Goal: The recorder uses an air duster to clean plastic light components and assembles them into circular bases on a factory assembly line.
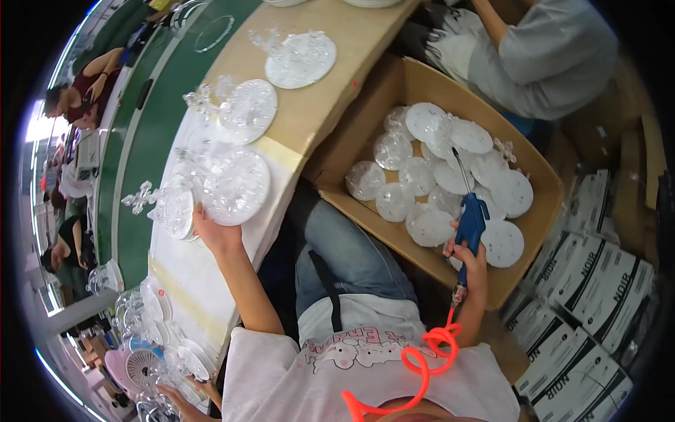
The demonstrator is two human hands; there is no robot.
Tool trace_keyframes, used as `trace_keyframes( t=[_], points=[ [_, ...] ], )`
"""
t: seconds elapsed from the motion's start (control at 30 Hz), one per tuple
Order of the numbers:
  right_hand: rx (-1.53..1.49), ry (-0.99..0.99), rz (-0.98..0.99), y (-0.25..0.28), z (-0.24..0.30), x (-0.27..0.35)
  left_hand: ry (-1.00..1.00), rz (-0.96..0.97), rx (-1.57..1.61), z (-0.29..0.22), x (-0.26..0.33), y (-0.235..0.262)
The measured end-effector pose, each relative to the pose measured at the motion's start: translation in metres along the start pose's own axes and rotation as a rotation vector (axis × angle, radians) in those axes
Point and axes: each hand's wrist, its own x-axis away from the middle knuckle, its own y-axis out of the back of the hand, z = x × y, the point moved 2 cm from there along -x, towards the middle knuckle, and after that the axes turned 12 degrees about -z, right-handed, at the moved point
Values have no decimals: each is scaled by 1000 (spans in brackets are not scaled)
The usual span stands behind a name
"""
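Coiled orange hose (415,366) is seen trailing from a blue air gun (470,225) gripped in the right hand (470,257) over the cardboard box (365,105); a clear plastic disc (235,186) – probably light, brittle, best held by its rim – is clasped by the left hand (214,232) at the table (309,112) edge.

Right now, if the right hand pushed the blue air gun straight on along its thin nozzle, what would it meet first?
Probably the round white discs piled in the open cardboard box. The right hand holds the blue air gun with its nozzle angled over that pile; how high the tip sits above them is unclear.
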Motion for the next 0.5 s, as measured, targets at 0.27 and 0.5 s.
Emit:
trace_keyframes(
  t=[0.27,0.5],
  points=[
    [16,0,1,3,-5,7,-667,-334,-193,23,4,-2],
    [23,13,-8,10,-6,8,-1148,-370,-537,24,36,18]
  ],
)
